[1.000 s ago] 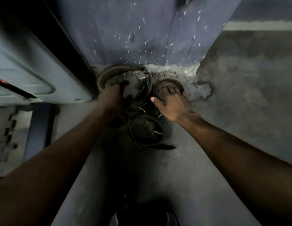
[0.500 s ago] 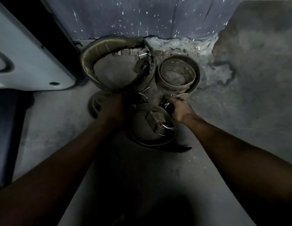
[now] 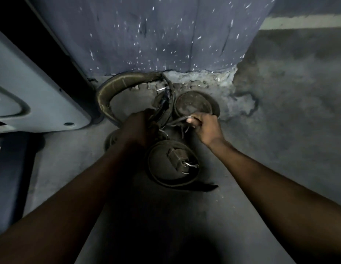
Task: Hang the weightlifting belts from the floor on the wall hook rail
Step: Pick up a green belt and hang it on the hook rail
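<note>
Several worn leather weightlifting belts lie on the grey floor at the foot of a blue wall. A large belt (image 3: 112, 88) arcs open at the back left. A small coiled belt (image 3: 194, 105) sits at the back right. Another coiled belt (image 3: 171, 164) with a metal buckle lies nearest me. My left hand (image 3: 137, 126) is closed on the strap end of the large belt near its buckle. My right hand (image 3: 205, 126) is closed on a thin strap and metal buckle just in front of the small coiled belt. The hook rail is not in view.
The blue speckled wall (image 3: 165, 35) rises straight ahead, with crumbled plaster at its base. A pale machine panel (image 3: 32, 103) and a dark blue frame (image 3: 11, 168) stand at the left. Rough grey floor (image 3: 289, 101) stretches to the right.
My right hand has lifted a strap and buckle slightly off the floor. My left hand has closed on the large belt's strap. The camera has pulled back a little.
</note>
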